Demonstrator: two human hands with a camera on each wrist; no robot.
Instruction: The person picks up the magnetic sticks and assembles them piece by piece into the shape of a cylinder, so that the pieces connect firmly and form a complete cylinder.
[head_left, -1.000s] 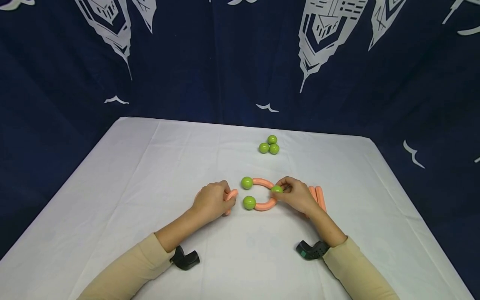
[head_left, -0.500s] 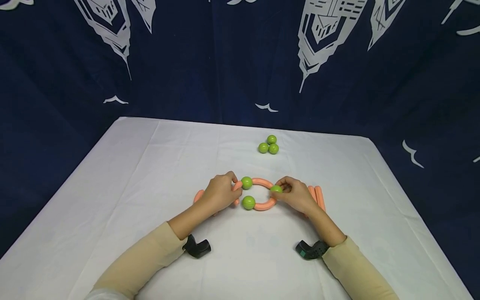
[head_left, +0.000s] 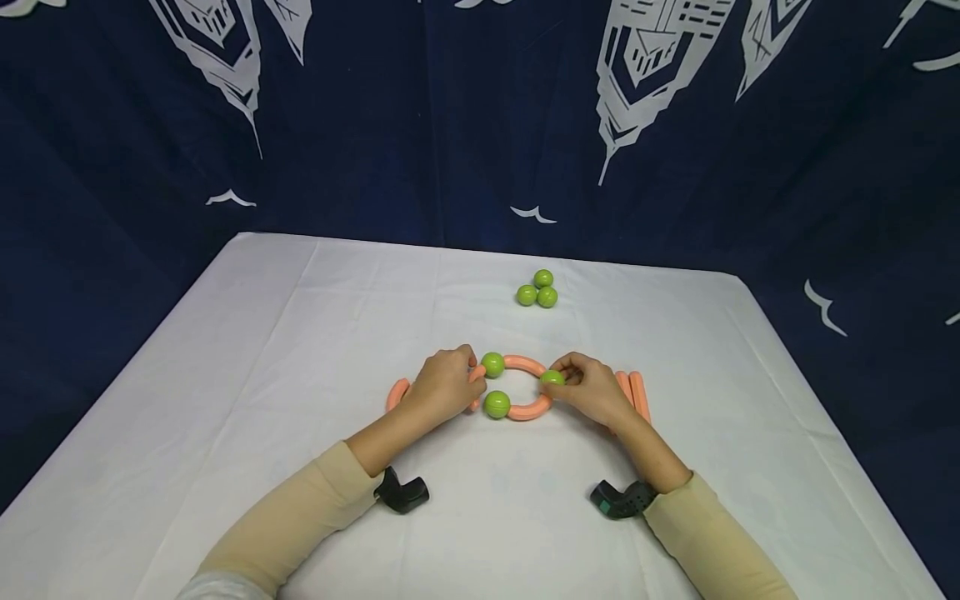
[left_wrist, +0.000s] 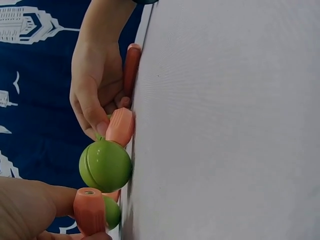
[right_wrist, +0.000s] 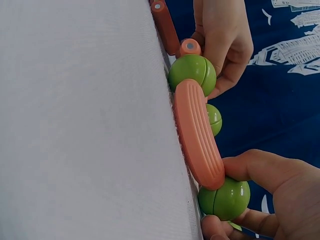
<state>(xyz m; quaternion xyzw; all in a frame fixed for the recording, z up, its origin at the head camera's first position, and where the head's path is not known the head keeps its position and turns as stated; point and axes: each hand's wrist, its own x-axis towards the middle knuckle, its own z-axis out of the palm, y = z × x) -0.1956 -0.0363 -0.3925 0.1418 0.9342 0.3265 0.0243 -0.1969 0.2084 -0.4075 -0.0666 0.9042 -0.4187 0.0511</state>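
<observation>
Between the thumb and fingers of my left hand (head_left: 442, 385) is a curved orange rod (left_wrist: 91, 212), one end right at the far green ball (head_left: 492, 364). My right hand (head_left: 592, 390) pinches another green ball (head_left: 552, 378) at the right of a U-shaped chain. From that ball one curved orange rod (head_left: 523, 364) runs to the far ball. A second curved rod (right_wrist: 197, 135) runs to the near green ball (head_left: 497, 405). The chain lies on the white table, its left side ending in those two balls. My left fingers partly hide the held rod.
Three loose green balls (head_left: 547, 297) sit together farther back. Straight orange rods (head_left: 640, 394) lie beside my right wrist, partly covered by it. Another curved orange rod (head_left: 397, 394) shows behind my left hand. A navy printed cloth (head_left: 375, 125) hangs behind the white table (head_left: 337, 317).
My left hand has moved right and slightly away from me, bringing its curved rod up to the far green ball. My right hand stays on its ball.
</observation>
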